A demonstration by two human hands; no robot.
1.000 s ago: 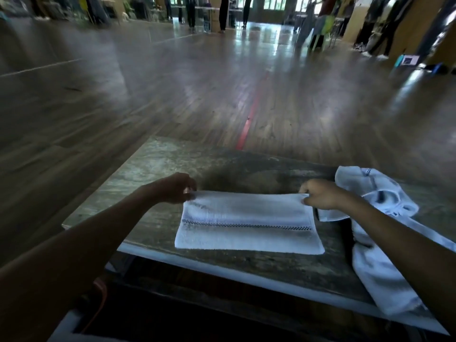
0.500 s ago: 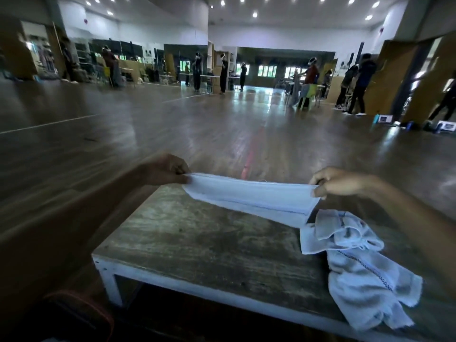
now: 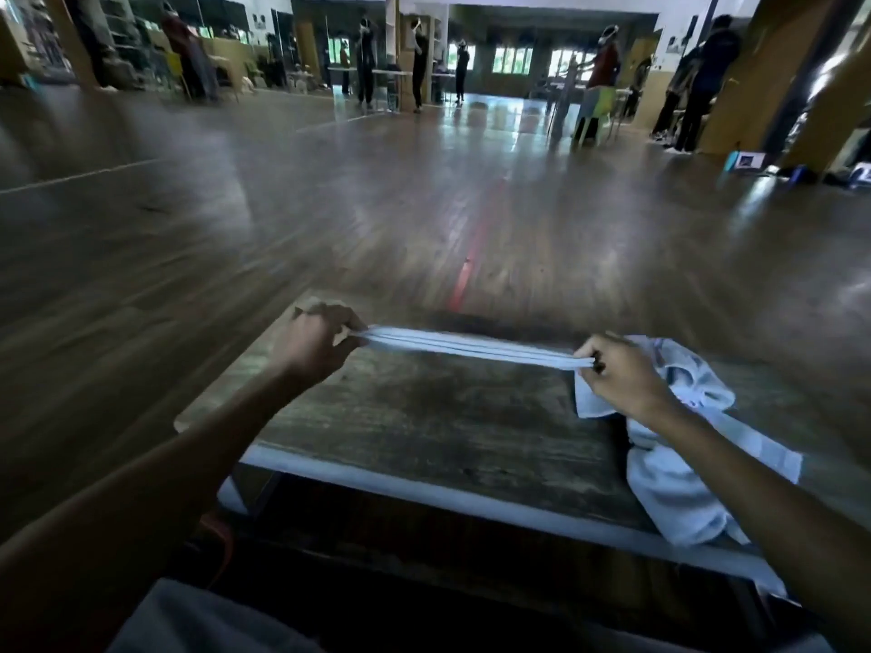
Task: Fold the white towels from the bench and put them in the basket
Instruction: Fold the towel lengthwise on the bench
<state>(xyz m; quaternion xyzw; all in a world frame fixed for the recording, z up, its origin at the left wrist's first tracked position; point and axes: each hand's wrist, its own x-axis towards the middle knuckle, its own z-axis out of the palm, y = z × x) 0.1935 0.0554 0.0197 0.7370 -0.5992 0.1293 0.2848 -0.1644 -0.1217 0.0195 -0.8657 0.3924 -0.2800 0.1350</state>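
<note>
The left hand (image 3: 315, 341) pinches one short end of the folded towel (image 3: 471, 349), lifted clear above the bench (image 3: 424, 417) near its far edge. The towel's long axis runs left to right, stretched taut and seen edge-on between the two grips. The right hand (image 3: 617, 377) pinches the opposite end, fingers pressed together on the layers. Either hand is equally placed to bring its end across. A crumpled towel (image 3: 683, 478) lies at the bench's right edge, spilling over the near rim. No basket is in view.
</note>
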